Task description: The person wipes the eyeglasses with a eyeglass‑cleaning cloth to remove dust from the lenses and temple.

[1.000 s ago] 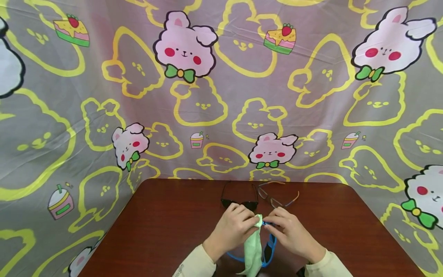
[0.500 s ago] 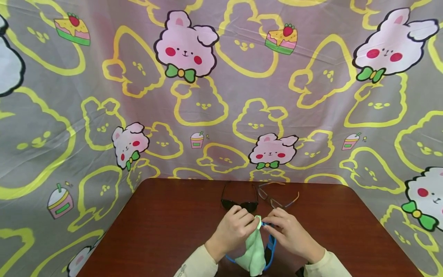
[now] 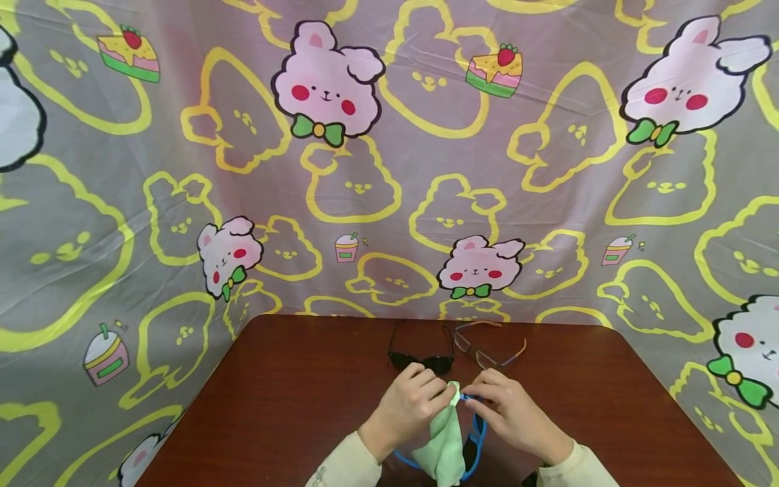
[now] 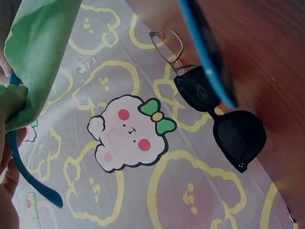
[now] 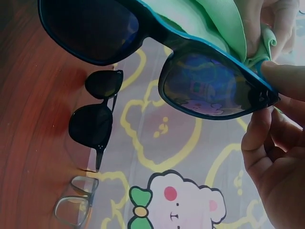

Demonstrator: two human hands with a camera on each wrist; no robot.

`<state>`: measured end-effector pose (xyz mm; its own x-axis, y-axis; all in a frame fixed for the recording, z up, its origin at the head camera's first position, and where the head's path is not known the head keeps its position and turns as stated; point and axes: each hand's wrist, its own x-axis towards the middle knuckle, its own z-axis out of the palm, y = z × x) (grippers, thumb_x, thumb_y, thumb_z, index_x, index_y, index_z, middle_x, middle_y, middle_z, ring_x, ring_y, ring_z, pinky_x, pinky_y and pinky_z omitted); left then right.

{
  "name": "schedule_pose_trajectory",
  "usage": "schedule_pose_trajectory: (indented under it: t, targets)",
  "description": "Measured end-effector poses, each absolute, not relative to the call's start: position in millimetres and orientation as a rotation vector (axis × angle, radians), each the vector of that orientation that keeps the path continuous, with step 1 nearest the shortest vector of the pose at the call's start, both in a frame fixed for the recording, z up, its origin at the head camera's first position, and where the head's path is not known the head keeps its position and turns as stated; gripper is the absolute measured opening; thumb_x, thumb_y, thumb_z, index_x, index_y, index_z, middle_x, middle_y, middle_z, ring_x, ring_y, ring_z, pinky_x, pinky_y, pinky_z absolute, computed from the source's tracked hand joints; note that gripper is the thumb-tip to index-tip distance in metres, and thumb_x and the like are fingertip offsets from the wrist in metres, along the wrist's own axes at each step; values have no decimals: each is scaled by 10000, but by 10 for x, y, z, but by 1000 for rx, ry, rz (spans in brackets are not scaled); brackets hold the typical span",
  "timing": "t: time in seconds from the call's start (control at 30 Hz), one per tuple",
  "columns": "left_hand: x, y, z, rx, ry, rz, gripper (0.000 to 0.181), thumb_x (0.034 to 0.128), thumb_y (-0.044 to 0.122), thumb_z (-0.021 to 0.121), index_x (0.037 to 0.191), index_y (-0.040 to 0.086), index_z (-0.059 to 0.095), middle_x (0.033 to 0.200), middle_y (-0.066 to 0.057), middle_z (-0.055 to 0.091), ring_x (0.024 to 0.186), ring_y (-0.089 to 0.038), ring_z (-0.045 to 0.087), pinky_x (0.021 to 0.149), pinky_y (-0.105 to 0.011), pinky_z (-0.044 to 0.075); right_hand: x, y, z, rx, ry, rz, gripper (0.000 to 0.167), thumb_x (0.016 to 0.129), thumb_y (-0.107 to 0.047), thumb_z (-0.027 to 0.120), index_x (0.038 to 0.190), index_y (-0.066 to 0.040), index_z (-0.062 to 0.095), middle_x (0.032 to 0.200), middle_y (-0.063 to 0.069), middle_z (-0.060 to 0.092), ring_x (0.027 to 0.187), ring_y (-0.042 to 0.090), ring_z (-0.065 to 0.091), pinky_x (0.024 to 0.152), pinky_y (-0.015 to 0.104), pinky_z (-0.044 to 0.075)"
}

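Note:
Blue-rimmed sunglasses (image 3: 473, 443) with dark lenses are held above the table by both hands. My left hand (image 3: 404, 409) grips a light green cloth (image 3: 446, 443), which hangs down in front of the frame. In the left wrist view the cloth (image 4: 45, 52) is folded around a blue temple arm (image 4: 35, 181), whose tip sticks out below the fingers. The right hand (image 3: 517, 416) pinches the sunglasses at the hinge corner. In the right wrist view both dark lenses (image 5: 198, 86) show, with the thumb and fingertips at the frame's end.
Black sunglasses (image 3: 421, 362) lie on the brown table (image 3: 274, 399) beyond the hands. To their right are clear-lensed eyeglasses (image 3: 481, 352) with orange-tipped arms. A patterned curtain (image 3: 389, 169) encloses the back and sides.
The green cloth's hanging part spread leftward and then swayed slightly. Both hands stay in nearly the same place with the same hold on the cloth and sunglasses.

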<state>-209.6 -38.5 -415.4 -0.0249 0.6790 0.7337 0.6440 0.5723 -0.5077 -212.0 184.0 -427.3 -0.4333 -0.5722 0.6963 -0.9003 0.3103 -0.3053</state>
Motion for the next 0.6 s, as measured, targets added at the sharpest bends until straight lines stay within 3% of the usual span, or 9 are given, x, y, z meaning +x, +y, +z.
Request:
schedule_pose_trajectory:
  t: [0.6]
  targets:
    - [-2169,-460,-4244,-1083,-1759,-9,288,972,75,469,902,157,736,781,68,630,713,-92,558,719,-247,433,-2123,1923,-4304,1271,-2103,972,304,766,80,714,1004,-108,690,902,-71,556,686,0,456,559,79,361]
